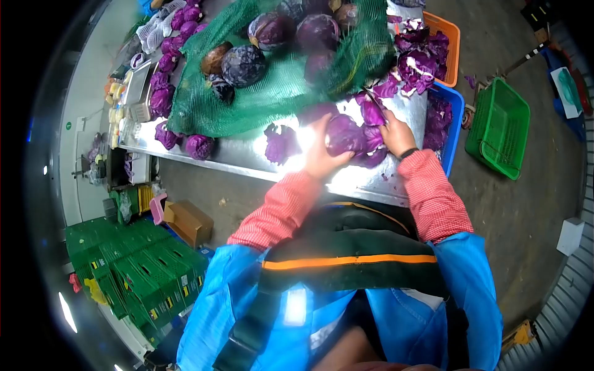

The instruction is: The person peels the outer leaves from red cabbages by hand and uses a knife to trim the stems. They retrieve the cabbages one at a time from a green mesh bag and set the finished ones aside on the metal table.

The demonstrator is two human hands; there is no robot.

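Note:
My left hand [323, 153] is wrapped round the side of a red cabbage [344, 135] on the shiny metal table [247, 157]. My right hand [398, 135] is closed at the cabbage's right side, on what looks like a knife [375, 100] with a thin dark blade pointing away from me. Loose purple leaves [372, 113] lie between the two hands and under the cabbage. Left of my left hand is a separate purple leaf piece [281, 143]. Past my hands, a green mesh sack [272, 99] lies spread open with several untrimmed red cabbages [244, 65] on it.
An orange crate [451, 46] and a blue crate [456, 114] with purple leaves stand along the table's right edge. A green basket [500, 127] is on the floor farther right. Trimmed cabbages [162, 99] line the table's left side. Green crates [154, 278] and a cardboard box [189, 222] stand lower left.

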